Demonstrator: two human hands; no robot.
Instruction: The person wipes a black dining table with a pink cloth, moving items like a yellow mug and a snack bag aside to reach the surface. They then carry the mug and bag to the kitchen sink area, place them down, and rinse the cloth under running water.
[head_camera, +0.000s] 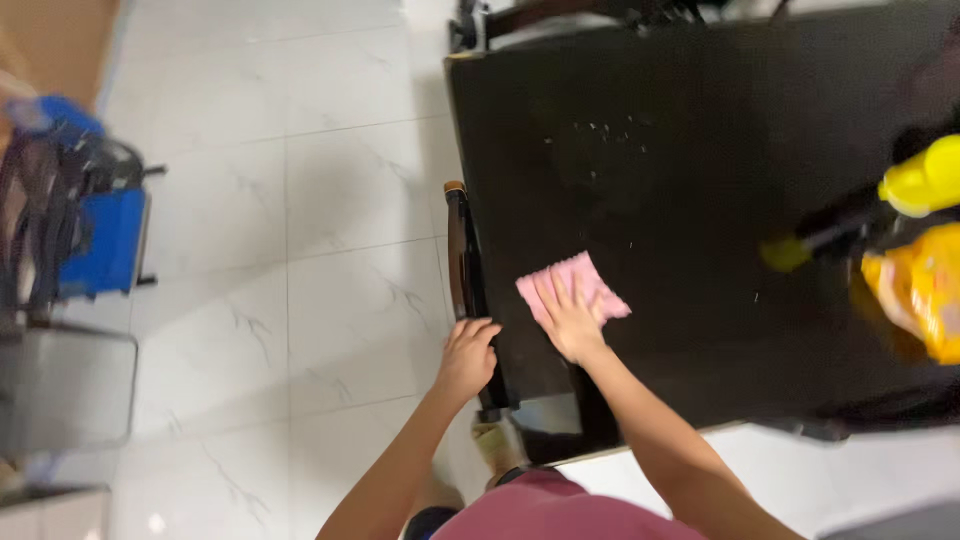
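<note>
My right hand (567, 318) lies flat with fingers spread on a pink cloth (580, 280), pressing it onto a black table top (700, 150) near its left edge. My left hand (467, 356) curls over the dark wooden back of a chair (462, 250) that stands against the table's left side. Small pale specks (600, 135) are scattered on the table surface farther from me.
A yellow spray bottle with a dark nozzle (900, 195) and an orange packet (920, 290) sit at the table's right. A blue cart with dark cables (85, 220) and a grey box (65, 390) stand at left on the white marble-tile floor (300, 200).
</note>
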